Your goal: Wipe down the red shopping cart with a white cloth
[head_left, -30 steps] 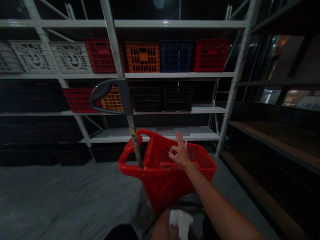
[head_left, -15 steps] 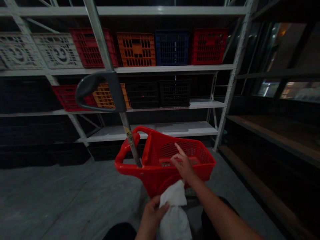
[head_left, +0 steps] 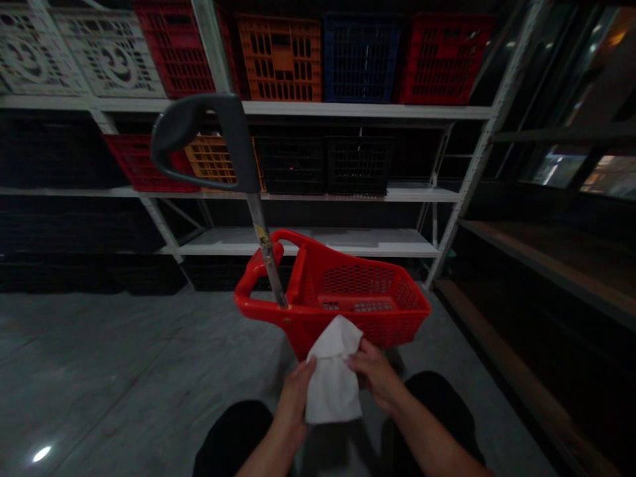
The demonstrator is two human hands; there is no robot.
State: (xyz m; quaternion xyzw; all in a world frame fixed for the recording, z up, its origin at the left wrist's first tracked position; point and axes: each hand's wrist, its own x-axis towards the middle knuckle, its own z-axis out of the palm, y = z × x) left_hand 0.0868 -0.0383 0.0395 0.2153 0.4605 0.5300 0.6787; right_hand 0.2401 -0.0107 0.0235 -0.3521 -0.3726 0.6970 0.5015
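A white cloth [head_left: 332,374] hangs bunched in front of me, held up by both hands just above the near edge of a red plastic shopping trolley basket [head_left: 385,334]. My left hand [head_left: 297,394] grips its left side. My right hand [head_left: 373,374] pinches its right side. The cloth hides part of the basket's near wall. The basket's inside shows no clear contents. A metal pole rises from the basket to a dark grey handle [head_left: 209,129].
White metal shelving [head_left: 308,242] holds red, orange, blue, black and white crates [head_left: 278,59]. Dark wooden shelves [head_left: 536,262] run along the right. My black-clad knees [head_left: 233,434] show below, above a grey floor [head_left: 109,344].
My right hand has come back from over the basket to the cloth. The cloth is now held higher and gripped by both hands. The view has tilted down.
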